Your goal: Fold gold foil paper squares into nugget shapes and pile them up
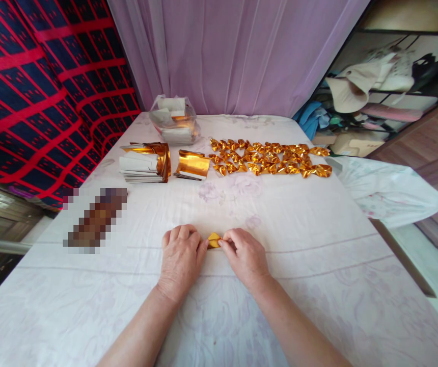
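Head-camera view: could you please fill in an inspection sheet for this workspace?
Surface: white cloth with a faint floral print covers the table.
Job's things: a small gold foil piece, pinched from both sides; rows of folded gold pieces lie at the far side.
Clutter: a stack of gold-and-white sheets, a curled gold sheet, a clear bag of sheets and a blurred patch at the left.
Grippers: left hand and right hand rest on the cloth, fingers closed on the foil piece.
Cables: nothing seen.
Surroundings: lilac curtain behind, red-and-navy fabric at the left, shelves with hats at the right.
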